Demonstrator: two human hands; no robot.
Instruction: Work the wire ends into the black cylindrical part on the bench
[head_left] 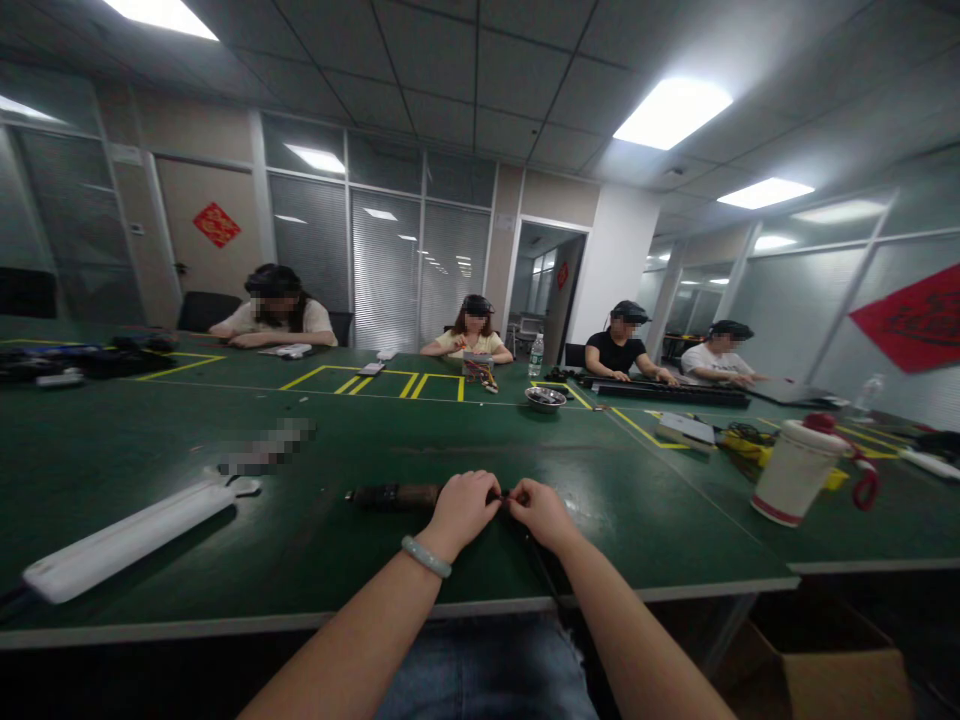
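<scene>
On the green table in front of me lies a dark cylindrical electric screwdriver (397,497), its metal tip pointing left. My left hand (466,507) is closed around its rear end, a pale bangle on the wrist. Close beside it, my right hand (541,512) pinches a small dark piece at the tool's end, where a black cord (546,572) seems to join. That cord runs down past the table's front edge. My fingers cover the joint itself, so its details are hidden.
A long white object (135,535) lies to the left. At right stands a white cup (796,470) with a red lid and strap. Farther back are a metal bowl (545,399), a water bottle (536,355) and a white box (685,432). Several people sit across the table.
</scene>
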